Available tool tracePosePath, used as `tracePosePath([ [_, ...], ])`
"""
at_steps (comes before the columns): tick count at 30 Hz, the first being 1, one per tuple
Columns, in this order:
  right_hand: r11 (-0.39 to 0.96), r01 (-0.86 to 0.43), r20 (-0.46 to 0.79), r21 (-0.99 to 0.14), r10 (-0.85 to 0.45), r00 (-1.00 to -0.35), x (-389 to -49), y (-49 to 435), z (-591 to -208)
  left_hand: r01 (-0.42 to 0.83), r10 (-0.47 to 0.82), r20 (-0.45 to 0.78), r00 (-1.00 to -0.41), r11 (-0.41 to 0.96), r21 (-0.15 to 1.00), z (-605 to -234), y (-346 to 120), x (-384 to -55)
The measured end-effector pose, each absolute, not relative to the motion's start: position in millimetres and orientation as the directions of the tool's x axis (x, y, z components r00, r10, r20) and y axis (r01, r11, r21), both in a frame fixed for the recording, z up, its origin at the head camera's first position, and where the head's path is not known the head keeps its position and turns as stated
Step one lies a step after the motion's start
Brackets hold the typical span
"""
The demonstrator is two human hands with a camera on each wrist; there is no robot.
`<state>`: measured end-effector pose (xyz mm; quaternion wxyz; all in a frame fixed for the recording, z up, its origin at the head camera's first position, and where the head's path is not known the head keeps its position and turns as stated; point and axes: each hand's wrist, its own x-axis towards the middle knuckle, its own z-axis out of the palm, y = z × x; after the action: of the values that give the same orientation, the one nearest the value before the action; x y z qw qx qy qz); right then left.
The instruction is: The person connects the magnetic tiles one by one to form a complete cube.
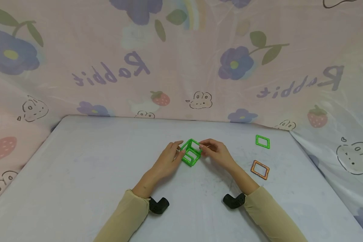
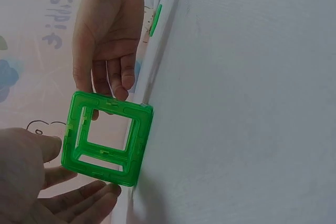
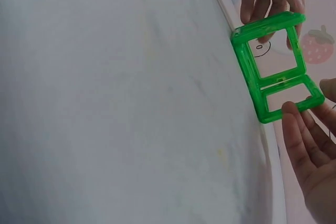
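Note:
A see-through green cube of open-framed magnetic tiles [image 1: 191,159] stands on the table between the two hands, with at least one side open. On its left, the left hand [image 1: 167,160] holds it, with the thumb and fingers at its side. From the right, the right hand [image 1: 218,153] pinches a green side tile [image 3: 310,104] of the cube between thumb and fingertips. In the left wrist view, the square front face [image 2: 105,174] of the cube shows, and part of the left fingers lies behind it.
Toward the right of the white table [image 1: 78,174] lie a flat green square tile [image 1: 269,142] and, nearer, an orange square tile [image 1: 253,167]. A printed cloth [image 1: 175,67] hangs behind the table's back edge. Black wrist mounts [image 1: 159,206] stick out by both sleeves.

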<state>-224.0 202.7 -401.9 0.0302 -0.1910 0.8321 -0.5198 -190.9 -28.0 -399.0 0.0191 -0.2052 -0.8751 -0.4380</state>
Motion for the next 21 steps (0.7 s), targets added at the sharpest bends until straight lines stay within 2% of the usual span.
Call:
tracePosePath([
  [8, 0.39, -0.318, 0.174, -0.864, -0.362, -0.916, -223.7, 201.3, -401.7, 0.427, 0.368, 0.262, -0.892, 0.498, 0.754, -398.7, -27.5, -191.6],
  [21, 0.388, -0.282, 0.127, -0.878, -0.378, -0.917, -224.0, 199.6, -402.4, 0.437, 0.368, 0.275, -0.888, 0.494, 0.752, -399.6, -26.7, -190.6],
])
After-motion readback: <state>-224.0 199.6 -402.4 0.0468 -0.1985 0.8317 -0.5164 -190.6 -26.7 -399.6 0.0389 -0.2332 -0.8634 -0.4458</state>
